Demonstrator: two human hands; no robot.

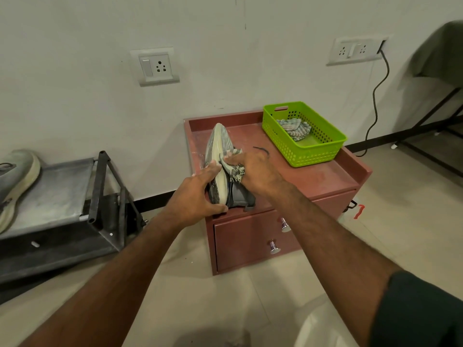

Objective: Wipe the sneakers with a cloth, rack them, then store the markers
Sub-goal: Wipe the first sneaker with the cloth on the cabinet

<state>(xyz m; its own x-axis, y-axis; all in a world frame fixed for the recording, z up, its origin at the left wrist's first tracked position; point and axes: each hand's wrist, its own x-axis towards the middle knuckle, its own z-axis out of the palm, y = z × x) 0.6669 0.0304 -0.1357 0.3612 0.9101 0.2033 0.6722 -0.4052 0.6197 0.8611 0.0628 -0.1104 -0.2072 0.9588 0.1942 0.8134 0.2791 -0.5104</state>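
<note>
We hold a grey sneaker (218, 156) on its side on the red-brown counter (320, 179), our left hand (198, 194) gripping its heel end with the pale sole turned toward us, while our right hand (258, 171) is closed on a striped cloth (234, 166) pressed against the shoe. Behind it on the counter stands a green basket (323, 146) with another striped cloth (294, 128) inside, and the second sneaker (15, 181) lies on the dark rack (62, 194) to our left
</note>
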